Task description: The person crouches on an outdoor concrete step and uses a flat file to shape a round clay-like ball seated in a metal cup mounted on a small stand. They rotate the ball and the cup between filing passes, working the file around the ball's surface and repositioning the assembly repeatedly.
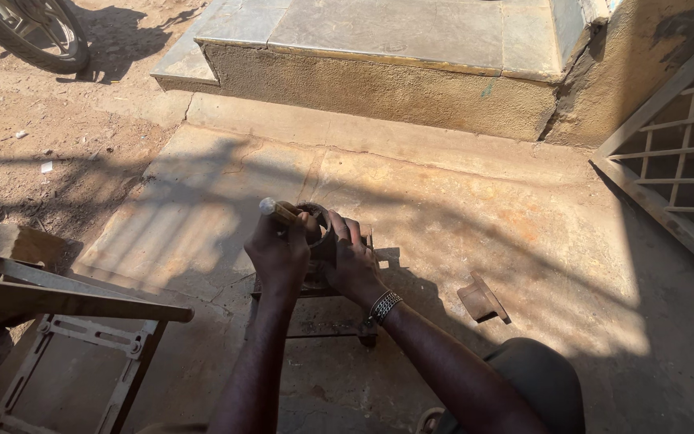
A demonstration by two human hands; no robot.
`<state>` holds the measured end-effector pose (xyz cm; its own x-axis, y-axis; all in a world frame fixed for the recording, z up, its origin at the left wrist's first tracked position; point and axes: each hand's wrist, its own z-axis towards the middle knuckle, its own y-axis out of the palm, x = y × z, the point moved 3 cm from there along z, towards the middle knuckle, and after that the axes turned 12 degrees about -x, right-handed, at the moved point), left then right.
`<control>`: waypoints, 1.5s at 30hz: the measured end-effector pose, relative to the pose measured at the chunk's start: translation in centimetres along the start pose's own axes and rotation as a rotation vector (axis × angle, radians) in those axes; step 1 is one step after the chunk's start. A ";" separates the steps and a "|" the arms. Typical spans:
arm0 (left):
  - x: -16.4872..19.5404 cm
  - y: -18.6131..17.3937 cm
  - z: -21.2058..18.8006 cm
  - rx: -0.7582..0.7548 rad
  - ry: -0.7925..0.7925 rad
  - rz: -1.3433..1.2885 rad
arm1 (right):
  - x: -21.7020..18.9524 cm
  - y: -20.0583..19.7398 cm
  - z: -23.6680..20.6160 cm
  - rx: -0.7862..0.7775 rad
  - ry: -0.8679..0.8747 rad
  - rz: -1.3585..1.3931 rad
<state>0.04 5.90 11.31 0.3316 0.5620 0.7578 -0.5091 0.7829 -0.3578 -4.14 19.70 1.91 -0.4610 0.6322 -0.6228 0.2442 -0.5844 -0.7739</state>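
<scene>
While the left hand (pixel 280 251) grips a yellow-handled tool (pixel 280 211), the right hand (pixel 353 259) clasps a round metal part (pixel 319 241).

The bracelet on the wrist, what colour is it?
Silvery metal, a chain-link bracelet on the right hand's wrist; the head view shows it.

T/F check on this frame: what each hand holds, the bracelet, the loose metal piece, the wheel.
1. The left hand grips a tool with a yellowish handle. True.
2. The right hand rests flat on the bare concrete floor. False: it is on the dark round part atop a small metal stand.
3. A metal bracelet sits on the right wrist. True.
4. A loose metal piece lies left of the hands. False: it lies to their right.
5. A wheel shows at top left. True.
</scene>
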 end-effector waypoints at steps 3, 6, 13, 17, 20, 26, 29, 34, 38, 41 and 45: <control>-1.2 -0.1 0.3 -0.113 -0.218 0.063 | -0.1 -0.1 -0.1 -0.014 0.010 0.035; -1.3 -1.0 0.3 0.075 -0.151 -0.153 | -0.6 -0.5 -0.3 0.037 -0.045 0.051; -1.3 -1.1 1.6 -0.089 -0.269 -0.027 | -1.0 -0.9 -0.4 0.002 -0.011 0.073; -1.3 -0.7 1.5 -0.147 -0.294 0.021 | -0.9 -0.7 -0.4 -0.015 0.006 0.060; -1.2 -0.6 1.3 0.042 -0.193 -0.245 | -0.7 -0.7 -0.5 0.009 -0.007 0.050; -2.1 -0.9 1.8 -0.100 -0.261 -0.039 | -0.7 -0.6 -0.4 0.013 -0.032 0.063; -2.6 -0.9 2.0 -0.066 -0.289 -0.093 | -0.7 -0.4 -0.3 -0.039 0.027 0.044; -3.2 -0.2 3.8 -0.202 -0.356 0.045 | -0.5 -0.4 -0.3 -0.034 0.032 0.064; -3.5 0.0 4.1 -0.213 -0.396 -0.019 | -0.4 -0.3 -0.4 -0.049 0.049 0.050; -3.7 -0.4 3.9 -0.225 -0.408 -0.030 | -0.4 0.0 -0.2 -0.031 0.007 0.076; -4.2 -0.6 3.7 -0.251 -0.548 -0.036 | -0.1 0.2 -0.2 -0.018 -0.011 0.017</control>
<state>-4.01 2.06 10.36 -0.1463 0.3668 0.9187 -0.2801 0.8753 -0.3941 -3.86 19.59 1.77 -0.4655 0.6166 -0.6349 0.2674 -0.5859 -0.7650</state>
